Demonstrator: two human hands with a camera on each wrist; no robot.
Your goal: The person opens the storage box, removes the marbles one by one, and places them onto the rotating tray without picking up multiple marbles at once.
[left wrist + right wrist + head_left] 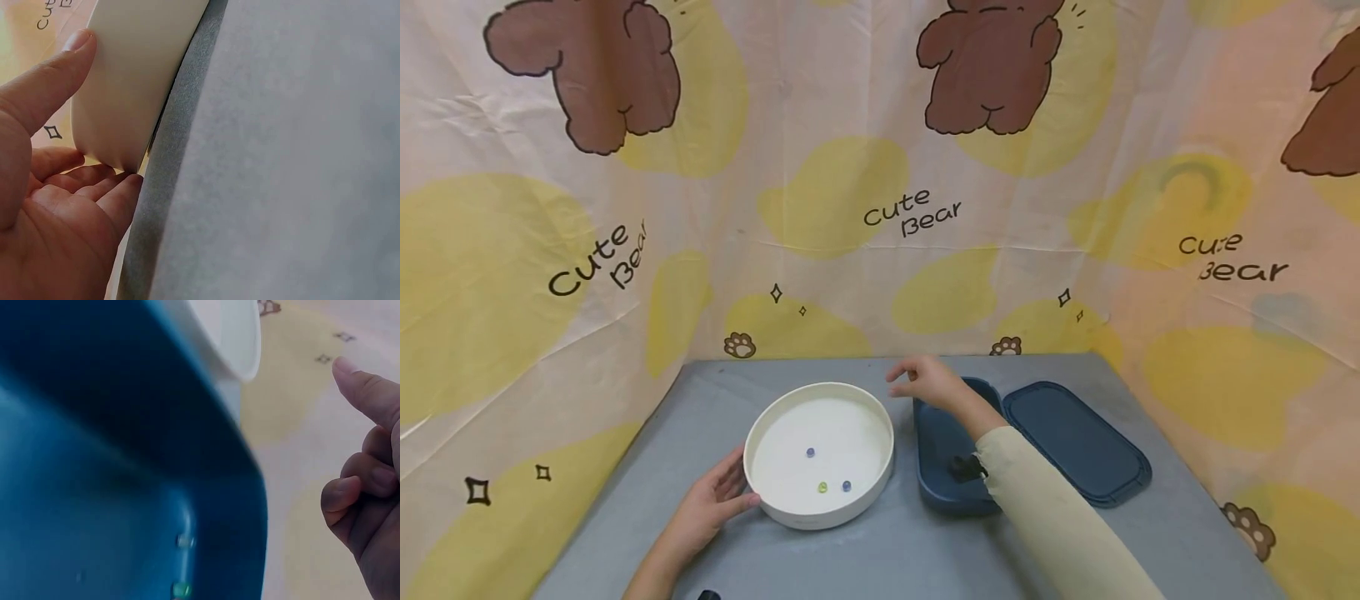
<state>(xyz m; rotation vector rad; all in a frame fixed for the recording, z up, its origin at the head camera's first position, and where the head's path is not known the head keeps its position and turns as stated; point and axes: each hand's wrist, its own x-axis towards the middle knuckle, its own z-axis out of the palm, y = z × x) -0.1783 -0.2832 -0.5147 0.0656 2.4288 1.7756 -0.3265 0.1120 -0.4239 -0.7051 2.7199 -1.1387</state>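
Note:
My left hand holds the near left side of a round white tray, thumb and fingers against its outer wall. Inside the tray lie a yellow-green bead, a blue bead and a second bluish bead. Above the far left part of a dark blue box my right hand hovers, thumb and forefinger apart. The right wrist view shows no bead in its fingers. A green bead and a pale bead lie in the box.
A dark blue lid lies flat to the right of the box. The grey tabletop ends at a bear-print curtain at the back and sides. My right forearm covers part of the box.

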